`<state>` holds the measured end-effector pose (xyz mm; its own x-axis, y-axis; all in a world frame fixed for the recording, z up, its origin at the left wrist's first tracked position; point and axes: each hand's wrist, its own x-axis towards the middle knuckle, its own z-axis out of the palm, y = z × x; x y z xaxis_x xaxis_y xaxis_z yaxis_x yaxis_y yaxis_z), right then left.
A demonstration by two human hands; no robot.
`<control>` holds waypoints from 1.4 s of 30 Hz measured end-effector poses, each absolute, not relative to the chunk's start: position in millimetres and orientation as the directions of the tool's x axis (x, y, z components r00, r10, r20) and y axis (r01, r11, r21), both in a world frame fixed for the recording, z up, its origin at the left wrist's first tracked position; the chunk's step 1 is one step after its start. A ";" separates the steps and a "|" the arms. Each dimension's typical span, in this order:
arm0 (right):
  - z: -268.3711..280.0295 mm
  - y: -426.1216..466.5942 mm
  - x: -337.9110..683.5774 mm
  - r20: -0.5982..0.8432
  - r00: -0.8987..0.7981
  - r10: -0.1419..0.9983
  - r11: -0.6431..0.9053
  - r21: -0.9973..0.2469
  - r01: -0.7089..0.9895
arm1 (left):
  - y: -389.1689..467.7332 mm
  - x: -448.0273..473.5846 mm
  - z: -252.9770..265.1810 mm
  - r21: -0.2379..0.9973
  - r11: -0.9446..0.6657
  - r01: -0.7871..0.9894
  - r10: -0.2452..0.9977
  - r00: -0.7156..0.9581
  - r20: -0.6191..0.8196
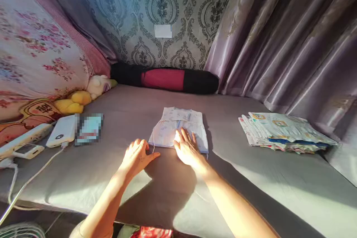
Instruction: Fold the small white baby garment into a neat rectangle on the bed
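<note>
A small white baby top [182, 119] with a faint print lies folded on the grey bed sheet, its neckline facing away from me. My right hand [187, 148] rests flat on its lower middle, fingers stretched out. Just left of the garment's lower corner is my left hand [138, 156], its thumb held out and its fingers partly bent, with nothing seen in it. A thin tie hangs from the garment near that thumb.
To the right lies a stack of folded printed cloths [284, 130]. On the left are a white power bank [63, 132] with a cable, a pixelated item [89, 129], a power strip [28, 139] and plush toys [75, 101]. A black and red bolster [163, 79] lines the wall.
</note>
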<state>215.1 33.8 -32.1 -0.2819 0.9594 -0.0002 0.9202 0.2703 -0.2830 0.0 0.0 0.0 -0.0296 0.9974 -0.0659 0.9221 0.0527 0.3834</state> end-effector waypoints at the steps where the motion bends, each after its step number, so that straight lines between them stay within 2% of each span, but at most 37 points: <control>1: -30.5 33.2 215.8 0.010 -0.277 0.961 0.267 -0.300 0.916 | 0.6 -0.6 1.1 0.389 0.017 0.921 0.997 0.013 -0.075; 6: -23.0 33.1 222.3 0.041 -0.213 0.976 0.212 -0.396 0.893 | 3.1 0.2 7.3 0.403 -0.057 0.913 0.987 0.113 -0.116; 10: -19.2 36.6 231.6 0.088 -0.136 0.987 0.162 -0.476 0.864 | 7.6 -2.9 9.6 0.407 -0.010 0.913 0.987 0.075 -0.145; 13: -17.1 38.9 239.1 0.126 -0.044 0.991 0.110 -0.582 0.806 | 19.6 -18.3 9.8 0.411 0.090 0.907 0.984 -0.017 -0.179; 16: -15.4 40.6 245.4 0.134 -0.007 0.991 0.095 -0.659 0.746 | 40.6 -40.3 13.3 0.406 0.163 0.899 0.987 -0.151 -0.060; 20: -16.4 43.1 251.1 0.197 0.011 0.980 0.131 -0.693 0.709 | 71.6 -52.6 27.8 0.373 0.240 0.896 0.960 -0.276 0.046; 22: -18.2 44.7 253.7 0.231 0.024 0.973 0.146 -0.689 0.710 | 83.1 -43.7 37.3 0.419 0.175 0.891 0.961 -0.247 0.126; 26: -22.3 48.5 261.5 0.273 0.063 0.960 0.144 -0.673 0.726 | 93.8 -3.1 51.9 0.627 -0.214 0.749 0.942 -0.011 0.335; 29: -22.7 51.6 269.6 0.297 0.107 0.949 0.122 -0.656 0.745 | 94.8 26.0 52.1 0.687 -0.453 0.569 0.891 0.255 0.376; 31: -20.8 53.7 275.6 0.292 0.140 0.946 0.085 -0.641 0.763 | 95.5 35.2 45.4 0.683 -0.491 0.540 0.871 0.325 0.369; 34: -16.6 57.1 285.6 0.229 0.202 0.952 -0.021 -0.612 0.790 | 98.3 31.7 28.1 0.629 -0.389 0.673 0.920 0.250 0.302; 37: -14.7 59.7 296.4 0.143 0.244 0.959 -0.116 -0.589 0.800 | 100.7 17.4 10.0 0.559 -0.165 0.813 0.984 0.100 0.145; 40: -14.5 60.1 305.3 0.056 0.264 0.963 -0.192 -0.544 0.817 | 98.9 5.4 -3.2 0.527 0.030 0.850 0.999 -0.046 0.017; 42: -13.7 59.0 309.2 0.016 0.284 0.959 -0.239 -0.493 0.836 | 95.7 1.0 -9.1 0.540 0.094 0.837 0.995 -0.097 -0.022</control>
<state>309.2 59.0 -13.7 0.2839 0.9587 0.0158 0.8362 -0.2395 -0.4933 1.0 95.7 -9.1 -0.0972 0.9950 -0.0223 0.8367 0.0938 0.5396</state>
